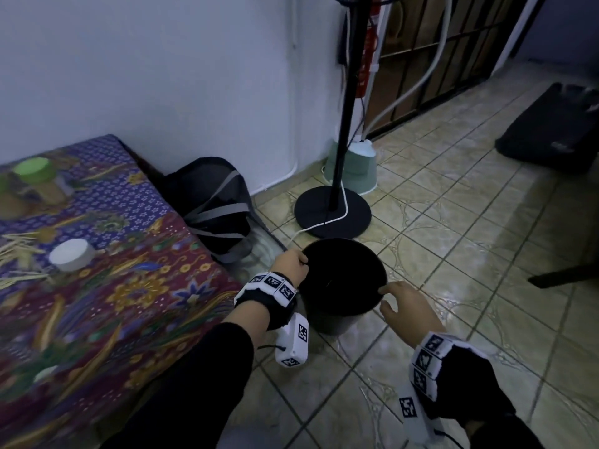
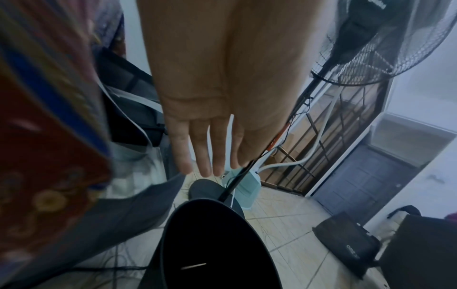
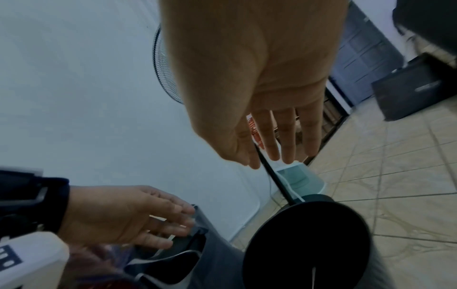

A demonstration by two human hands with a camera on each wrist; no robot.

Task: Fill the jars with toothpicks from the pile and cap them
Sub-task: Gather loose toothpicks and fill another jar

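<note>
Down on the tiled floor beside the counter (image 1: 136,286), both hands, left hand (image 1: 289,266) and right hand (image 1: 409,308), hover spread-fingered over a round black plastic bucket (image 1: 344,283) holding one pale toothpick (image 2: 193,266). The toothpick pile (image 1: 19,257) and green-lidded jar (image 1: 40,181) on the counter are blurred, partly cut off.

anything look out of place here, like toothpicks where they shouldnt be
Yes: a lone toothpick lies inside the black bucket on the floor, away from the pile on the table. Both the left hand and the right hand hover open at the bucket's rim.
</note>
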